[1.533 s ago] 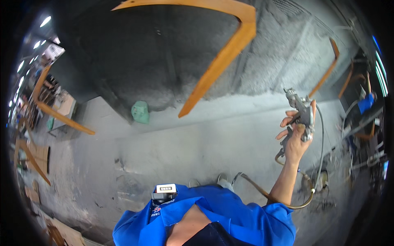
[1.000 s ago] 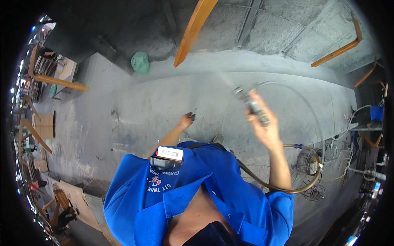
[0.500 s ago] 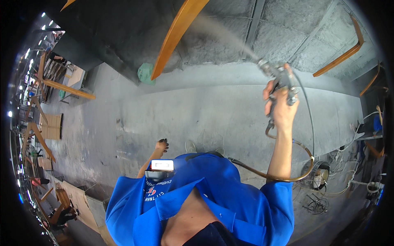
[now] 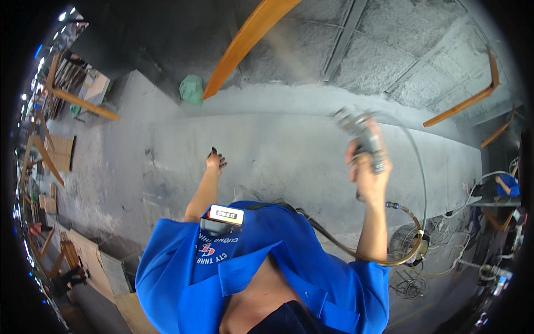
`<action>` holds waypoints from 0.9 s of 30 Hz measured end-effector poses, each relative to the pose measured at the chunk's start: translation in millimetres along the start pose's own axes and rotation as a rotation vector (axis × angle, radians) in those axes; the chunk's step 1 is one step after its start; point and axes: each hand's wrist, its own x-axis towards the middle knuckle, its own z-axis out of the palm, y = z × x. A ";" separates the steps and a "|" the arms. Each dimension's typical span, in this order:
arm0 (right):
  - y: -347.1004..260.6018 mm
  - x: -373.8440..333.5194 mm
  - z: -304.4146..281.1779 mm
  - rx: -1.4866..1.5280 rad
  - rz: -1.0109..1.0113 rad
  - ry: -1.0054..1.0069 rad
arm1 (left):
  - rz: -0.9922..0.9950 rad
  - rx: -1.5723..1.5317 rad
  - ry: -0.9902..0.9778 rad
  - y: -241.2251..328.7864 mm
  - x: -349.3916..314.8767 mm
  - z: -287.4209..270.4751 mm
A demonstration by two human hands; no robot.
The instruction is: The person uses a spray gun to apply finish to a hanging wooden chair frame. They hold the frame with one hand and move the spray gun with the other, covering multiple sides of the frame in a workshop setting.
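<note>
My right hand (image 4: 370, 177) is wrapped round a metal spray gun (image 4: 362, 136), which is smeared by motion. From the gun a thin grey hose and a brownish hose (image 4: 413, 253) loop down past my right forearm. Ahead of me hangs a curved orange-brown wooden part (image 4: 245, 47), its lower tip toward me; the gun is to its right and apart from it. A faint haze hangs beside the wood. My left hand (image 4: 216, 160), dark at the fingertips, is held out over the floor with fingers apart and nothing in it.
Bent wooden parts (image 4: 464, 108) hang at the right, and another (image 4: 86, 103) at the left. A green bundle (image 4: 191, 89) lies by the grey booth wall (image 4: 384, 50). A round fan-like device (image 4: 409, 245) and coiled cables (image 4: 410, 285) are on the floor at right. Another person in blue (image 4: 507, 183) is far right.
The spray gun has come back toward me and slightly left. Its visible jet is gone, leaving faint haze. My left hand has reached forward, its fingers now spread.
</note>
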 end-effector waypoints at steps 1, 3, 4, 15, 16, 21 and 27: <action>14.3 -11.5 7.3 -0.033 0.085 -0.080 | 0.011 -0.036 0.019 7.0 -3.4 11.4; 41.3 -34.1 22.8 -0.010 0.217 -0.226 | 0.020 -0.077 0.057 24.1 -10.1 28.8; 53.4 -39.2 26.5 -0.005 0.298 -0.273 | 0.023 -0.084 0.068 33.0 -12.8 36.9; 11.2 45.2 -37.9 -0.058 0.062 0.290 | -0.002 -0.443 -0.192 120.7 0.2 182.0; -1.4 58.1 -44.5 -0.045 0.004 0.339 | -0.034 -0.507 -0.179 129.9 3.9 194.9; -51.1 95.8 -71.2 -0.039 -0.314 0.470 | -0.114 -0.663 -0.145 161.5 34.6 211.1; -51.0 87.1 -70.5 -0.139 -0.292 0.499 | -0.012 -0.624 -0.126 191.4 93.0 197.8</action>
